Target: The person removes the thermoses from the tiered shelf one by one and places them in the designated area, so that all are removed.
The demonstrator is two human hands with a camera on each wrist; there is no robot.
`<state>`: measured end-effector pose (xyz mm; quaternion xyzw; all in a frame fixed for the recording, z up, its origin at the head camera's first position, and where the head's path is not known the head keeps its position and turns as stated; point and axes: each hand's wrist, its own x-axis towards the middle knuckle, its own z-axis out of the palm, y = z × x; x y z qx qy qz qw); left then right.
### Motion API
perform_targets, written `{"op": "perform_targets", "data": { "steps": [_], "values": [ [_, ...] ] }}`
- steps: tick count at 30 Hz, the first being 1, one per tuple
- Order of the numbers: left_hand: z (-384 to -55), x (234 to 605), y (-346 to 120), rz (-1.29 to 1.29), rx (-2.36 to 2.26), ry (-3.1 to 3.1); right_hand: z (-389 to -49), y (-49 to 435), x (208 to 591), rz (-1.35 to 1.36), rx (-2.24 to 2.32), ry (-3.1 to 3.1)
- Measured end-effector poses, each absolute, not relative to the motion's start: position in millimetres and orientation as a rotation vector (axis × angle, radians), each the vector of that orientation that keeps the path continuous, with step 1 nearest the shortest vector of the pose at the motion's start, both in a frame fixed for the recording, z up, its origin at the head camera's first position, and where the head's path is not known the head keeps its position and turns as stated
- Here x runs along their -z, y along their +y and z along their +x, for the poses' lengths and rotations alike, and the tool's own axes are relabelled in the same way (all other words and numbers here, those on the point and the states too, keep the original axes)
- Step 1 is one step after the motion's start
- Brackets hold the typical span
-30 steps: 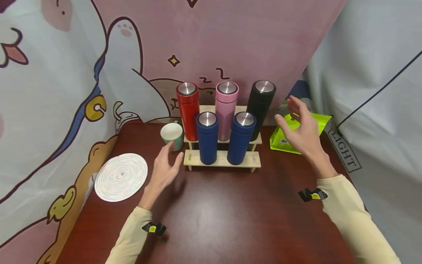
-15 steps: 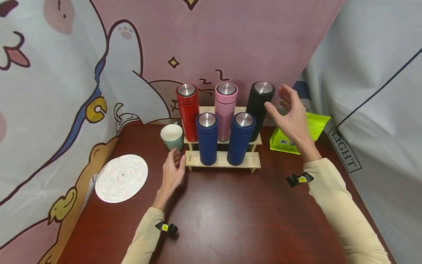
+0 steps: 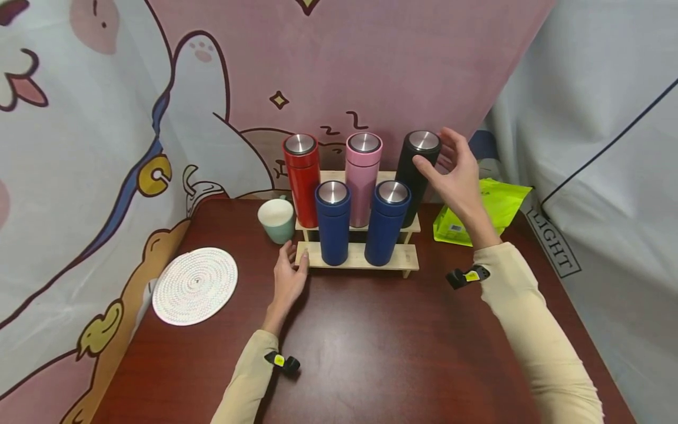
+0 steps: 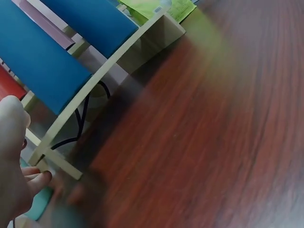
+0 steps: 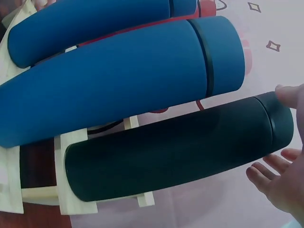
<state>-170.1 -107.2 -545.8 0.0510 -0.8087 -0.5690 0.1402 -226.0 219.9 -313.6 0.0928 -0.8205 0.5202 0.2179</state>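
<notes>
A black thermos stands at the right end of the upper step of a wooden rack. My right hand is spread round its top, thumb overlapping the cap and fingers reaching behind the far side. In the right wrist view, the fingers lie loosely beside the thermos, with a gap showing. My left hand holds the left end of the lower step, thumb over the board and fingertips at the leg. Red and pink thermoses share the upper step; two blue thermoses stand below.
A green cup stands just left of the rack, close to my left hand. Further left lies a round white woven mat. A bright yellow-green bag is behind my right hand. Patterned cloth hangs along the back and sides.
My right hand has moved left from over the yellow-green bag to the black thermos's top. My left hand has come back and right from the cup to the rack's left end.
</notes>
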Motion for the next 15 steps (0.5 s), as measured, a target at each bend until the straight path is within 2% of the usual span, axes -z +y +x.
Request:
{"op": "perform_targets", "data": {
  "steps": [15],
  "values": [
    [-177, 563, -98, 0.249, 1.657, -2.303, -233, 216, 319, 0.258, -1.369, -2.315]
  ]
}}
